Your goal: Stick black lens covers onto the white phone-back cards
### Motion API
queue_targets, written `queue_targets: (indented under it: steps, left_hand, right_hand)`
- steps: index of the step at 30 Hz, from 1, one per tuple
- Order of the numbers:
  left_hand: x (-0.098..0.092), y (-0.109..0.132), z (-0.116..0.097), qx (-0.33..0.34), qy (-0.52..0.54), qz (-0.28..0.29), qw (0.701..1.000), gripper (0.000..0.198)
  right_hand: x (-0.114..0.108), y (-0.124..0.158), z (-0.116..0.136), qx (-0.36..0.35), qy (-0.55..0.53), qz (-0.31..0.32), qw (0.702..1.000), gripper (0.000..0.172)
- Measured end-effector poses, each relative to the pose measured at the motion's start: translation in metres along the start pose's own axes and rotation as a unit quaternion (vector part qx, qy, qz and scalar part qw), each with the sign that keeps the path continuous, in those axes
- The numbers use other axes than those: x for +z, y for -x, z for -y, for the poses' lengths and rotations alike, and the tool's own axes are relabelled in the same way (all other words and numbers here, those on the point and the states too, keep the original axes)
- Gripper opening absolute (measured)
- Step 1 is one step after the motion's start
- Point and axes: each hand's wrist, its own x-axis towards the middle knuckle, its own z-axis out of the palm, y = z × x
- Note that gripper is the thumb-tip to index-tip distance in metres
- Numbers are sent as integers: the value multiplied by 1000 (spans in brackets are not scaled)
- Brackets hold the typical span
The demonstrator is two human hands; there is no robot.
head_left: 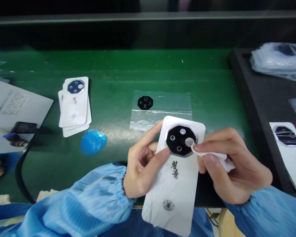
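Note:
My left hand grips a white marbled phone back cover by its left edge, thumb on the front near the lens plate. The cover is tilted toward me and bears dark printed characters and a round emblem. Its black octagonal camera plate has a silver rim and several lens rings. Pinched in my right hand is a folded white cloth, whose tip touches the plate's right side beside a pale round disc. Behind the cover, a clear plastic bag lies with a loose black octagonal plate at its left.
Several white covers are stacked at the left, near a blue gel-like lump. A grey-white sheet or box and a black cable are further left. A black tray at right holds bagged parts and another cover.

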Motion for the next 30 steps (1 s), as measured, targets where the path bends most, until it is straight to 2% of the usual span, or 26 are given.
queue_targets:
  steps: [3,8,13,19,23,25,28,30]
  left_hand:
    - [0,-1,0,10,-23,-3,1000,52]
    - [1,1,-3,37,-74,-20,996,50]
    - [1,1,-4,53,-133,-22,989,51]
    - [-2,1,2,71,-137,-17,988,52]
    - [-1,-3,0,29,-92,-3,995,52]
    - [1,-7,0,-4,-80,1,997,53]
    - [0,-12,6,-33,-104,6,994,62]
    - [-3,-15,13,-20,-162,22,986,71]
  right_hand:
    - [1,2,-2,-41,63,21,997,20]
    - [6,11,-10,-131,188,43,972,19]
    - [9,15,-18,-182,218,51,958,17]
    - [10,14,-20,-146,192,78,967,17]
    - [8,10,-18,-97,133,70,984,21]
    - [4,5,-22,-47,73,23,996,21]
    - [0,-4,-37,21,33,-93,995,17]
    - [0,-10,-52,32,70,-98,992,14]
